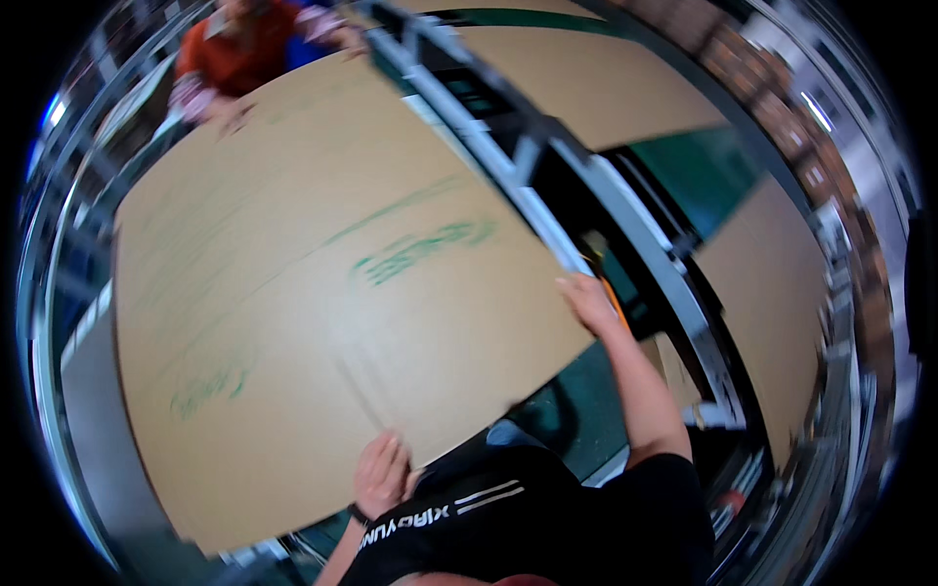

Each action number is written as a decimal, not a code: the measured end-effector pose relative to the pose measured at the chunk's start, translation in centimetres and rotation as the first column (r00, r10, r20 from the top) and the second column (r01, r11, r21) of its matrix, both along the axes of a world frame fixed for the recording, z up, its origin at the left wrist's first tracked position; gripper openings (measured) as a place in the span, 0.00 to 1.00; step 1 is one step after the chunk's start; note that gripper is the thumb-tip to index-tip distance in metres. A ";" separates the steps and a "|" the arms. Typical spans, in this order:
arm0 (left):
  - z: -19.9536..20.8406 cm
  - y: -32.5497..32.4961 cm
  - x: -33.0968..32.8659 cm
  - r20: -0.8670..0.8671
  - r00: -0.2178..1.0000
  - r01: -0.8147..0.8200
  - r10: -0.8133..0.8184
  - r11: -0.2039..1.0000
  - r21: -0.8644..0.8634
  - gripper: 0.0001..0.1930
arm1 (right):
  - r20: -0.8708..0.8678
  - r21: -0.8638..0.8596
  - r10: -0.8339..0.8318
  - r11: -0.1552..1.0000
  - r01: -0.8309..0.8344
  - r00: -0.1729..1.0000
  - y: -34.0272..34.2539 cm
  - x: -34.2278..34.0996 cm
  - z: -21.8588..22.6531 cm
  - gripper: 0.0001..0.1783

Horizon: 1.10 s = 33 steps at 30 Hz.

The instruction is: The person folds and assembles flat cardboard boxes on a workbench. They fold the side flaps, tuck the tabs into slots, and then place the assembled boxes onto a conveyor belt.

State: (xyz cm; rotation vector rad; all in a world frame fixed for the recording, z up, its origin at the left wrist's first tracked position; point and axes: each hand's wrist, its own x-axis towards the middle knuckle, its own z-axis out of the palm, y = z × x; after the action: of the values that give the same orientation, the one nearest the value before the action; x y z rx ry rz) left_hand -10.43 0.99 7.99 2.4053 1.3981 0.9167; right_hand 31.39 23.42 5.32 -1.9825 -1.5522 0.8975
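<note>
A large brown cardboard sheet with smeared green markings spreads out in front of me. My left hand is closed on its near edge, fingers curled over the board. At the right corner my right hand grips the sheet's edge, close to a metal rail. Parts of both hands are hidden or slightly blurred. Across the sheet, a co-worker in an orange-red top has one hand on the far left edge and the other by the far corner.
Along the sheet's right side runs a grey metal machine frame with dark gaps. Beyond it lie more cardboard sheets on a green surface. Stacked brown cartons line the far right. Metal rails stand at the left.
</note>
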 end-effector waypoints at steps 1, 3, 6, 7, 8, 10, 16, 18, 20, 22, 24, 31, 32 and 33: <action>-0.5 -0.5 0.0 -0.013 1.000 -0.011 0.011 1.000 0.018 0.21 | -0.040 0.061 0.031 0.998 -0.029 0.999 -0.1 -0.3 0.5 0.14; -0.6 -0.4 -0.4 -0.075 0.997 -0.006 0.010 0.999 0.050 0.20 | -0.316 0.166 -0.003 0.984 0.058 0.949 -1.2 0.0 2.0 0.16; 3.6 0.9 0.6 -0.261 0.960 0.131 -0.102 0.987 0.096 0.26 | -0.465 0.357 -0.035 0.907 0.224 0.885 -3.4 7.6 1.8 0.19; 3.0 0.1 0.4 -0.216 0.974 0.044 -0.068 0.992 -0.114 0.25 | -0.477 0.361 -0.094 0.886 0.293 0.874 -4.9 11.7 1.5 0.19; 2.2 -0.9 -0.1 -0.185 0.983 -0.059 0.002 0.952 -0.299 0.25 | -0.481 0.407 -0.133 0.842 0.355 0.866 -5.9 16.3 -0.4 0.18; -5.7 -4.2 -8.7 -0.127 0.967 -0.253 0.220 0.803 -0.540 0.22 | -0.495 0.414 -0.287 0.751 0.514 0.820 -7.7 25.7 -4.3 0.18; -0.5 -3.2 8.3 -0.064 0.694 -0.719 0.717 0.689 -0.091 0.22 | 0.262 0.659 -0.882 0.460 0.595 0.392 -22.0 55.4 -11.3 0.20; -0.1 -2.5 11.9 -0.062 0.660 -0.750 0.748 0.652 -0.113 0.23 | 0.341 0.617 -0.932 0.318 0.720 0.119 -29.2 62.8 -11.8 0.22; -0.7 -1.2 15.1 -0.126 0.669 -0.739 0.733 0.636 -0.222 0.23 | 0.540 0.454 -0.826 0.122 0.882 -0.164 -35.0 67.4 -10.5 0.25; -1.8 -0.6 17.2 -0.187 0.684 -0.718 0.705 0.607 -0.341 0.24 | 0.677 0.293 -0.659 -0.166 0.942 -0.327 -39.7 70.6 -10.3 0.29; -3.4 0.4 18.6 -0.244 0.709 -0.688 0.662 0.571 -0.449 0.25 | 0.714 0.224 -0.597 -0.299 0.927 -0.365 -42.9 72.7 -11.6 0.32; -11.0 0.6 18.7 -0.354 0.762 -0.582 0.542 0.334 -0.742 0.33 | 0.475 -0.212 -0.873 -0.237 0.948 -0.112 -36.2 69.4 -9.3 0.32; -13.9 0.5 18.3 -0.340 0.778 -0.540 0.529 0.285 -0.792 0.34 | 0.147 -0.249 -0.987 -0.093 0.964 -0.057 -38.2 71.2 -13.9 0.31; -16.9 0.5 18.2 -0.307 0.794 -0.482 0.525 0.235 -0.844 0.36 | -0.267 -0.296 -0.962 0.030 0.955 -0.053 -40.2 72.2 -17.9 0.30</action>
State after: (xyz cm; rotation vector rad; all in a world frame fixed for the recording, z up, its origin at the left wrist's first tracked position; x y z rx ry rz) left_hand 7.76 1.45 -8.94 1.0678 1.9933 0.1101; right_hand 103.62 -16.74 -12.61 -2.0008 0.3971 0.5207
